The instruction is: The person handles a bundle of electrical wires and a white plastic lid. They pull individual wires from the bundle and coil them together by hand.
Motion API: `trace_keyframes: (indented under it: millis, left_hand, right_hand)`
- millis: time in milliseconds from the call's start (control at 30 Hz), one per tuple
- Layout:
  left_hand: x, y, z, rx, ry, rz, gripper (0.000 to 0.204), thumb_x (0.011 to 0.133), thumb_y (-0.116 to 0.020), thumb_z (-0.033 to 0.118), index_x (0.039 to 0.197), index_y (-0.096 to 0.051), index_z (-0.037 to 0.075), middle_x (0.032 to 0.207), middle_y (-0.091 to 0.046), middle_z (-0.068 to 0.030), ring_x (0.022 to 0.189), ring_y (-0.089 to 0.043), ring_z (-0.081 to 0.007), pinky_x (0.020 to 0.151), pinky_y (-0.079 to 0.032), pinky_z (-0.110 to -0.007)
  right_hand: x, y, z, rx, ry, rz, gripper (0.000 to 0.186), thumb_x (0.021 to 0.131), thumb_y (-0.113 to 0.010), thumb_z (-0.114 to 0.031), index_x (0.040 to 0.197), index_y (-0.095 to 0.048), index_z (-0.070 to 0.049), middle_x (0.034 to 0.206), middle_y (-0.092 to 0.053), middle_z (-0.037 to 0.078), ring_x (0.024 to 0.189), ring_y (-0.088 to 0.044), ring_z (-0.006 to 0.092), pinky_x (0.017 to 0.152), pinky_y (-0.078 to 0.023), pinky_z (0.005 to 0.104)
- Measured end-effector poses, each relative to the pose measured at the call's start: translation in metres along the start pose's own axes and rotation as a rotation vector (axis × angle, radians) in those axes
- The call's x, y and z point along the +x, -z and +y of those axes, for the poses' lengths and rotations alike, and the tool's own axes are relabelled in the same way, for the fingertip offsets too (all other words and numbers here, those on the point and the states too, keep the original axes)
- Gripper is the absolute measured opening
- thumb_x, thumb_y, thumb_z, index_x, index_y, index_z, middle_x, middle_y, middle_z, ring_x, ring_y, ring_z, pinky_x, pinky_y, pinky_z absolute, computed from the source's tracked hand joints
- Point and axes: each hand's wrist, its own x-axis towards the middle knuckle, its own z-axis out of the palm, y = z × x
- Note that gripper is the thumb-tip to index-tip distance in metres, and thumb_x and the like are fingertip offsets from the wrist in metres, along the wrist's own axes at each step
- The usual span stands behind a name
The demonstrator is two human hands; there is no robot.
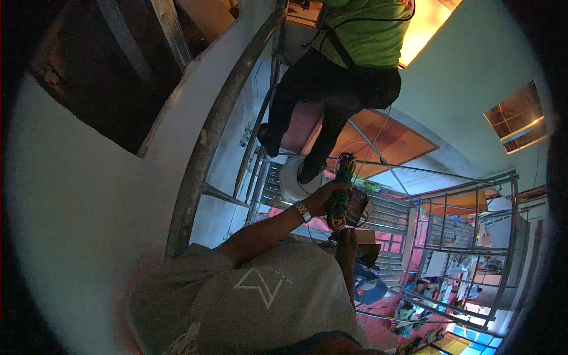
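The left hand (322,198), a metal-strapped wristwatch (302,211) on its wrist, closes its fingers around a bundle of green cord (339,192) wound into a long coil — it sits just right of centre, at about three o'clock from the middle. The right hand (347,241) is directly below, at six o'clock from the coil, touching its lower end; whether its fingers are curled or loose I cannot tell. At twelve o'clock another person in a bright green shirt (362,29) and dark trousers stands on a grey metal scaffold frame (455,236), one foot near a white round bucket (296,177).
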Motion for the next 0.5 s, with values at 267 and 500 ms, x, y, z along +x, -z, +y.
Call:
trace_keyframes:
  millis: [267,500]
  left_hand:
    - [0.0,-0.007,0.003,-0.092,-0.005,-0.049,0.028,0.09,-0.07,0.027,0.105,-0.059,0.006,0.084,-0.064,-0.0043,0.07,-0.065,-0.0165,0.064,-0.058,-0.034]
    - [0.0,-0.005,0.003,-0.059,0.011,-0.037,0.025,0.09,-0.069,0.024,0.104,-0.059,0.007,0.081,-0.063,-0.0025,0.068,-0.064,-0.0146,0.061,-0.057,-0.03]
  right_hand:
    - [0.006,0.004,-0.019,-0.643,0.611,0.11,0.015,0.083,-0.066,-0.015,0.089,-0.058,-0.004,0.083,-0.065,0.01,0.079,-0.058,0.0321,0.071,-0.046,0.0433]
    - [0.001,0.0,0.003,-0.36,0.308,0.01,0.021,0.074,-0.069,-0.011,0.09,-0.058,-0.004,0.085,-0.065,0.009,0.082,-0.058,0.0352,0.073,-0.046,0.0465]
